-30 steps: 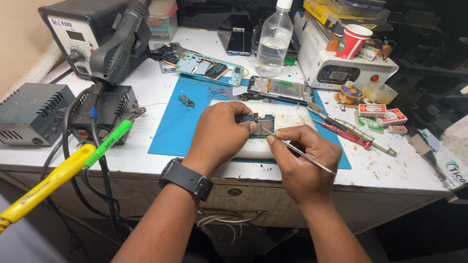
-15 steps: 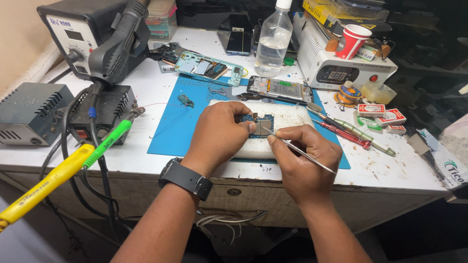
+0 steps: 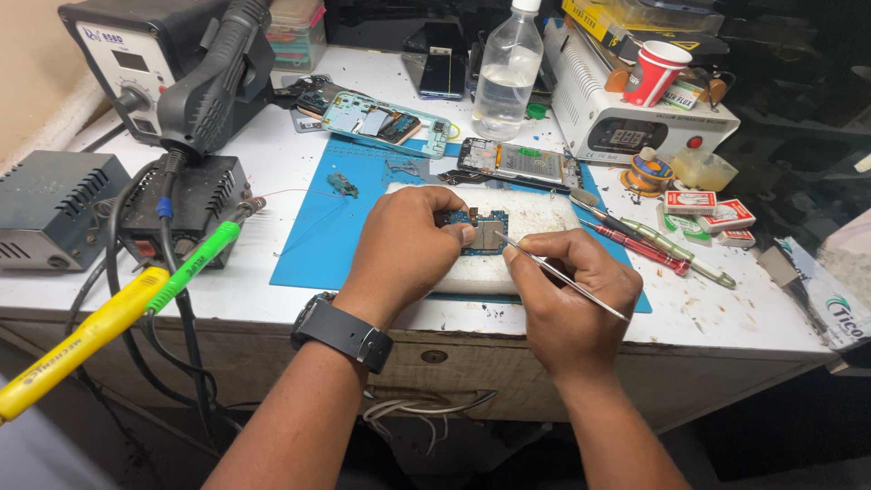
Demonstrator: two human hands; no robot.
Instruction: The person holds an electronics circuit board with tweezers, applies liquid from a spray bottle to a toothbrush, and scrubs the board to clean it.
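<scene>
A small blue circuit board (image 3: 486,231) lies on a white block (image 3: 537,218) on top of a blue work mat (image 3: 318,236). My left hand (image 3: 404,245), with a black watch on its wrist, pins the board's left edge with its fingertips. My right hand (image 3: 572,295) grips thin metal tweezers (image 3: 553,272), whose tip touches the board's right edge.
A hot-air station (image 3: 172,68) and grey power unit (image 3: 50,209) stand at the left, with yellow and green tool handles (image 3: 118,313) sticking out. Opened phones (image 3: 381,118) (image 3: 517,163), a water bottle (image 3: 504,77), a white machine (image 3: 635,118), a red cup (image 3: 658,73), screwdrivers (image 3: 653,240) and small boxes (image 3: 712,209) lie beyond.
Both hands stay on the board; my right hand has shifted its tweezers slightly, the tip staying at the board's right edge.
</scene>
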